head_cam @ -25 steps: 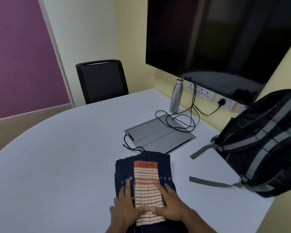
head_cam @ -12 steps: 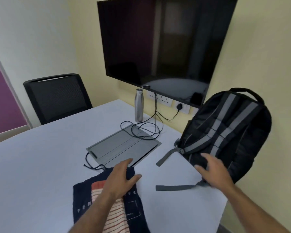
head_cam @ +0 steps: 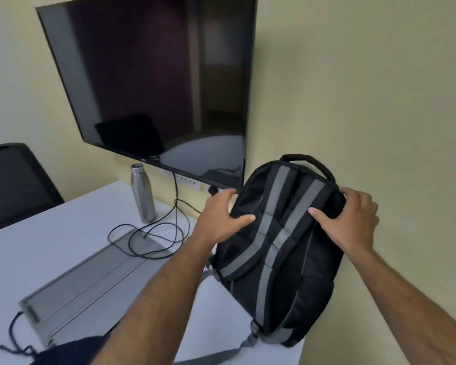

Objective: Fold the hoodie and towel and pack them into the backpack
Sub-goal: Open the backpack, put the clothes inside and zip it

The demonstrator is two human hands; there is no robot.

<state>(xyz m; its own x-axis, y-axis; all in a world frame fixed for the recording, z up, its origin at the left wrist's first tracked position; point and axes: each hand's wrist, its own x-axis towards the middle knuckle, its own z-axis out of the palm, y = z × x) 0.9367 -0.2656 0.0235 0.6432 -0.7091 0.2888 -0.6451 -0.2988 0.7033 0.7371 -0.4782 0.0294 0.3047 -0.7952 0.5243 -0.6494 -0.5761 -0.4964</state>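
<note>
White table (head_cam: 63, 248), both hands, left hand (head_cam: 221, 217), right hand (head_cam: 353, 219), apparently gripping upright backpack (head_cam: 282, 259)

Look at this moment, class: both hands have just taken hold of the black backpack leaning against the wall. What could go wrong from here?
1. The steel water bottle stands upright beside the black backpack with grey straps; swinging the bag towards it could knock it over.
2. A loose black cable coils on the white table next to the bag and might snag a dangling strap.
3. The left hand and right hand grip only the top, so the bag could tip or slide.
</note>
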